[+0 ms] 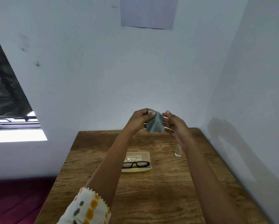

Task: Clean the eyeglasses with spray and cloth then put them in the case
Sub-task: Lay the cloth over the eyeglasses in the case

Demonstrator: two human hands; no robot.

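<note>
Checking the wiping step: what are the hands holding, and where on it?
The grey cloth: left hand pinches its top corner, right hand holds its right edge.

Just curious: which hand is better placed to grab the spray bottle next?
Probably the right hand: both hold the grey cloth, but the clear spray bottle stands just below the right wrist, away from the left hand.

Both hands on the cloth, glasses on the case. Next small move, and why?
Likely free the left hand and reach down for the glasses: it and the right hand pinch the cloth aloft, while the glasses lie untouched on the open case.
</note>
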